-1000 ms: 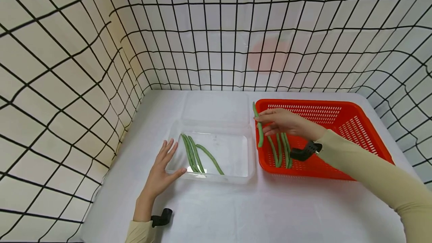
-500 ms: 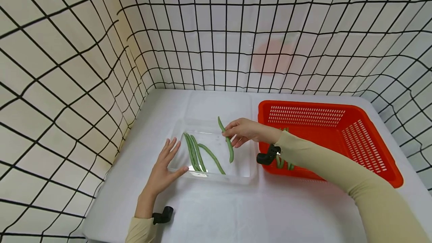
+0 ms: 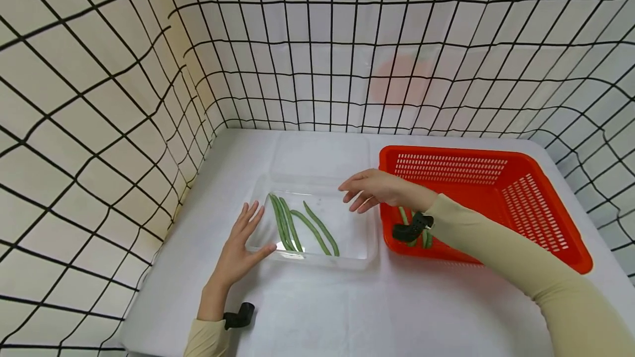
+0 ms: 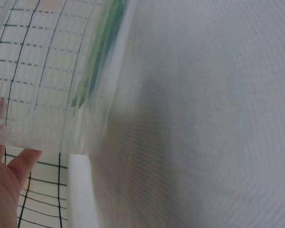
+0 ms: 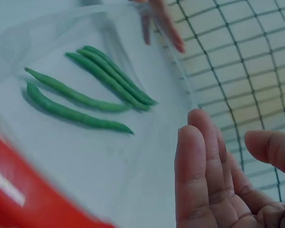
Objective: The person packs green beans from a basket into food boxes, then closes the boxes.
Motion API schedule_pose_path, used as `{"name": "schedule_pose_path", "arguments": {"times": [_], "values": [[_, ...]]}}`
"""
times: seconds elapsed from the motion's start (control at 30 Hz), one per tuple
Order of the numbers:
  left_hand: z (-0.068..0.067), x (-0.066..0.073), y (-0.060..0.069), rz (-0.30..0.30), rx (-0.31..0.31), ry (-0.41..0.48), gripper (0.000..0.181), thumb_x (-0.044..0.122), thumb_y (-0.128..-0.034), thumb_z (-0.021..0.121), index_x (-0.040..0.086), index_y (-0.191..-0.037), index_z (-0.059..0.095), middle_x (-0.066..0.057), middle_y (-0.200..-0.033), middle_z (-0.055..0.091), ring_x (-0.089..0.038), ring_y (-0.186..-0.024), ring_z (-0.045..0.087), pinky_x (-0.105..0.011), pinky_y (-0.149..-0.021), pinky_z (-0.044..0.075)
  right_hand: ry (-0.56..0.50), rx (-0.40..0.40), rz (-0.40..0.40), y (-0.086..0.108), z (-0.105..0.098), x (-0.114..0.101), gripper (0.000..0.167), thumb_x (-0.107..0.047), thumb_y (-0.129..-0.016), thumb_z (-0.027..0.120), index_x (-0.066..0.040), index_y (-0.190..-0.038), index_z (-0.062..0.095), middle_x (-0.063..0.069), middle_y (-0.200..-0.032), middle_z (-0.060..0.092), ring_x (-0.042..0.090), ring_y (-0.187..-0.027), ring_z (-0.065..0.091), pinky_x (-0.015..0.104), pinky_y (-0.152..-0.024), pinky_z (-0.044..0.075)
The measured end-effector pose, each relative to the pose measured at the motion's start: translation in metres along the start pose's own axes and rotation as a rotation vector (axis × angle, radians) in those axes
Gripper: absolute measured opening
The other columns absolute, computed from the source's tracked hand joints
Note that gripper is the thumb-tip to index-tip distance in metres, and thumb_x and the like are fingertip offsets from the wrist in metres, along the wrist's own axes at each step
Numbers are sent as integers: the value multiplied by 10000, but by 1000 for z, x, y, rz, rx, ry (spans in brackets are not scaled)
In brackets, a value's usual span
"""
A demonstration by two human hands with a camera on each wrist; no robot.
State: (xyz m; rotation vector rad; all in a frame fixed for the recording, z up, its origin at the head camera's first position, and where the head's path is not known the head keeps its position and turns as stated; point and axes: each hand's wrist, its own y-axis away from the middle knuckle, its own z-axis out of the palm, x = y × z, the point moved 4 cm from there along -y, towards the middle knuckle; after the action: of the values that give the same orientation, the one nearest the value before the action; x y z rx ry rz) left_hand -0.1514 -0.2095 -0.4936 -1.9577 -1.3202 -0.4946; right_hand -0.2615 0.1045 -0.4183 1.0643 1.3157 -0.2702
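A black wire grid stands along the back and both sides, with pale sheeting behind it. Inside it is a counter under a white covering. On the counter's right half sits a red basket, its walls pierced with slots. Just beside it, to the left, is a smaller clear container, low-walled and see-through.

The left hand is at the container's left end, fingers spread well apart and fairly straight, touching its wall, with the thumb by the near corner. The right hand hangs over the container's right edge, on the side next to the basket; its fingers lie close together, slightly bent, and the thumb stands apart from them. Each wrist carries a black device, the left one low over the counter, the right one above the basket's near left corner.

The clear container holds five green beans: three bunched side by side toward the left, then two more lying slantwise near the middle, roughly parallel and just apart. More beans lie in the basket's near left corner, partly covered by the right wrist, so their number cannot be told
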Motion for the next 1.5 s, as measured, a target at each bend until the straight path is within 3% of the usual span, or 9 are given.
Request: {"name": "schedule_pose_path", "arguments": {"times": [0.17, 0.37, 0.57, 0.77, 0.93, 1.13, 1.5], "values": [[-1, 1, -1, -3, 6, 4, 881, 307, -744, 817, 140, -1478, 359, -9, -1553, 230, -218, -1432, 60, -665, -1009, 206, -72, 116, -21, 22, -44, 7, 418, -242, -979, 544, 51, -1276, 522, 247, -1080, 590, 246, -800, 666, 373, -739, 550], [-1, 1, 0, -12, 9, 13, 882, 299, -737, 823, 149, -1476, 366, 12, -1553, 231, -214, -1432, 61, -671, -1006, 204, -128, 205, 64, 43, -91, 44, 472, -247, -991, 522, 91, -1311, 444, 131, -957, 651, 190, -753, 662, 340, -715, 554], [-1, 2, -1, -26, 5, 9, 890, 309, -735, 823, 183, -1483, 356, 12, -1553, 231, -211, -1432, 64, -674, -1004, 204, -102, 205, 112, 59, -120, 83, 569, -270, -1010, 473, 104, -1410, 320, 183, -1106, 634, 205, -843, 669, 375, -776, 540], [-1, 0, -1, -31, 11, 16, 878, 300, -731, 827, 131, -1468, 380, 32, -1554, 224, -211, -1432, 64, -677, -1003, 200, -86, 204, 183, 63, -143, 114, 600, -281, -1012, 464, 95, -1439, 273, 160, -1076, 641, 216, -860, 661, 407, -805, 529], [1, -2, 0, -35, 7, 22, 890, 301, -732, 829, 188, -1481, 361, 54, -1555, 214, -230, -1431, 68, -674, -1006, 198, -46, 188, 224, 62, -150, 133, 548, -262, -1022, 437, 120, -1395, 317, 127, -1020, 634, 224, -851, 649, 398, -779, 538], [1, -1, 0, -36, 3, 27, 894, 293, -732, 830, 204, -1484, 354, 56, -1556, 211, -217, -1432, 62, -670, -1011, 193, -36, 148, 233, 56, -142, 140, 499, -251, -1023, 434, 127, -1348, 395, 122, -979, 656, 242, -861, 660, 410, -777, 538], [0, 0, 0, -20, 11, 30, 891, 266, -724, 837, 177, -1477, 369, 33, -1555, 219, -215, -1432, 66, -666, -1017, 187, 10, 192, 268, 42, -125, 135, 290, -247, -922, 640, 22, -1026, 657, 84, -851, 665, 192, -726, 668, 373, -716, 552]]}}
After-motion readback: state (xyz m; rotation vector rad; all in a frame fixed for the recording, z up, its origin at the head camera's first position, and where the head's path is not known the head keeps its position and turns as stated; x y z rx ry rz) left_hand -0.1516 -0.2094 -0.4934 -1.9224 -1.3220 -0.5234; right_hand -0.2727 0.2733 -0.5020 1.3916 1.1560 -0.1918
